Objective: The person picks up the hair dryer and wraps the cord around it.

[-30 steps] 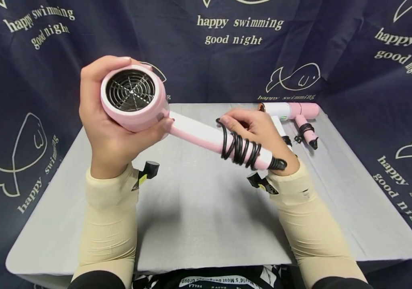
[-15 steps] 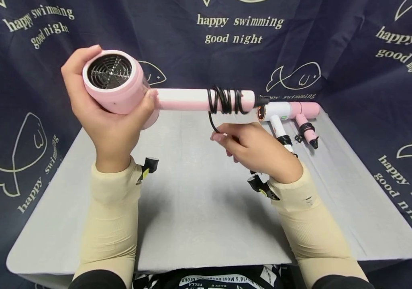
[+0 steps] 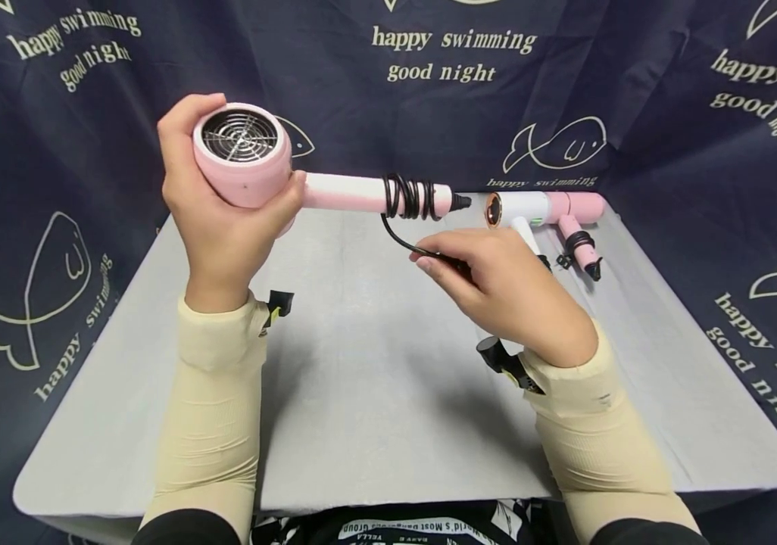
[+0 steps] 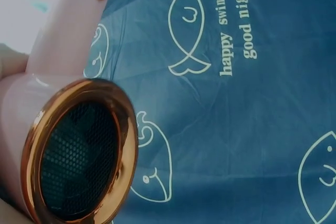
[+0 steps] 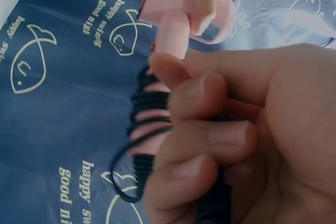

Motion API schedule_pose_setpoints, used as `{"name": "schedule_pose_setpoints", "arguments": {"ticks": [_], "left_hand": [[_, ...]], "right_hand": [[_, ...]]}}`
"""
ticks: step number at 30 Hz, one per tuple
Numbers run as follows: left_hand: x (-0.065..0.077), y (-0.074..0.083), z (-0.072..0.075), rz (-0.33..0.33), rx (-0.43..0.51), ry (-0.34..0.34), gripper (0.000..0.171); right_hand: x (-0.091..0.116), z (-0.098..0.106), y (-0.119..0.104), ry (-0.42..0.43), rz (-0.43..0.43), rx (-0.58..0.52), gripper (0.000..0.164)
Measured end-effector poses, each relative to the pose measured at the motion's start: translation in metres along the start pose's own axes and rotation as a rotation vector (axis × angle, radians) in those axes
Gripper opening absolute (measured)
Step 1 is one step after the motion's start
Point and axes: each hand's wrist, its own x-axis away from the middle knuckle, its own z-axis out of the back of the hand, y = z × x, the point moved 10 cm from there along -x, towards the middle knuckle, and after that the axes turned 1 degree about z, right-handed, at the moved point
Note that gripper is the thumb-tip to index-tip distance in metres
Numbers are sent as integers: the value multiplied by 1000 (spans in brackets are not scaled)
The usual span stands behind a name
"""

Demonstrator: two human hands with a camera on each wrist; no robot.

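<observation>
A pink hair dryer (image 3: 247, 180) is raised above the table, its round intake grille facing the head camera. My left hand (image 3: 211, 223) grips its body, thumb near the base of the handle (image 3: 344, 192). That handle points right, almost level, with a black cord (image 3: 410, 198) coiled round its far part. My right hand (image 3: 507, 280), below and right of the handle, pinches a loose length of this cord. Curled fingers partly hide a thicker black piece (image 5: 214, 205) in the right wrist view. The copper-rimmed outlet (image 4: 79, 156) shows in the left wrist view.
At the table's back right lie a white hair dryer (image 3: 523, 207) and another pink hair dryer (image 3: 585, 207), cords wound on their handles. The grey table (image 3: 361, 378) is bounded behind and at the sides by a dark blue printed curtain (image 3: 453, 121).
The dryer's handle has swung up from a slant to nearly level. My right hand has moved down and right, drawing out a longer strand of cord below the coils.
</observation>
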Motion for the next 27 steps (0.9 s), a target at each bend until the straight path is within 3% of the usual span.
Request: {"name": "schedule_pose_setpoints", "arguments": {"ticks": [5,10,13,19,24,27], "left_hand": [[2,0,-7,-17,-54,-102,61],[5,4,-18,-57,-151,-219,64],[7,6,-25,-66,-151,-303,66],[10,7,-33,-50,-66,-420,68],[13,10,-39,-6,90,-508,68],[13,13,-40,18,176,-525,69]], "right_hand": [[-1,15,-9,128,72,13,10],[-2,25,-18,200,106,24,7],[-4,33,-25,226,118,28,6],[-6,46,-31,242,114,-44,12],[-7,48,-25,236,101,-124,17],[-8,46,-19,226,92,-181,18]]}}
